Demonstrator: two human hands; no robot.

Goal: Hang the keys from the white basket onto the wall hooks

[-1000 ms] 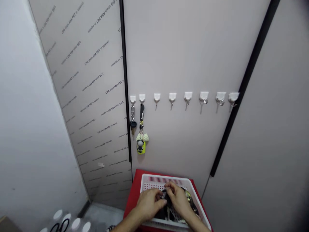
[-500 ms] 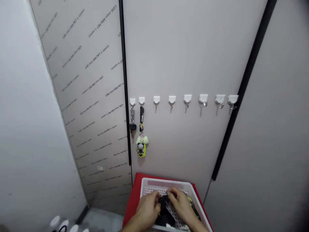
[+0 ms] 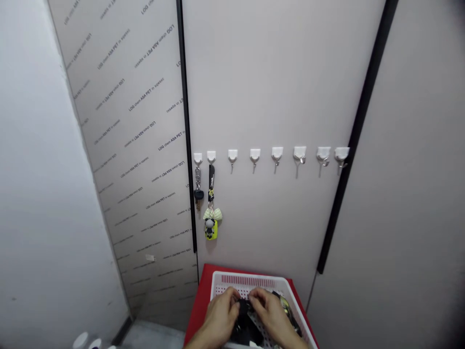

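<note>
At the far left, white round lids [image 3: 80, 340] are cut off by the lower border of the view; more of them, with black loops beside them, are shown a second ago. Next, a panel [image 3: 145, 194] is covered in repeated print. On the wall panel, a key on a metal chain [image 3: 198, 194] is hung from the first hook, and a black strap with a panda figure [image 3: 209, 227], a pale bow and a yellow-green piece is hung from the second; both are left as before.

A white basket [image 3: 250, 276] is set on a red surface [image 3: 198, 300], whose left edge and far corners are exposed. The left hand [image 3: 220, 315] is held over the basket's left edge, its fingers curled and a small black piece [image 3: 244, 306] pinched at its left side. That piece is held between the two hands, above the middle of the basket. Below it, toward the near edge, a flat black item [image 3: 250, 333] is now seen more fully than a second ago, when it was largely covered.

By the right hand [image 3: 272, 317], the black piece's right side is pinched between thumb and fingers. Along the basket's right edge, yellow-and-black items [image 3: 285, 306] are partly hidden by that hand.
</note>
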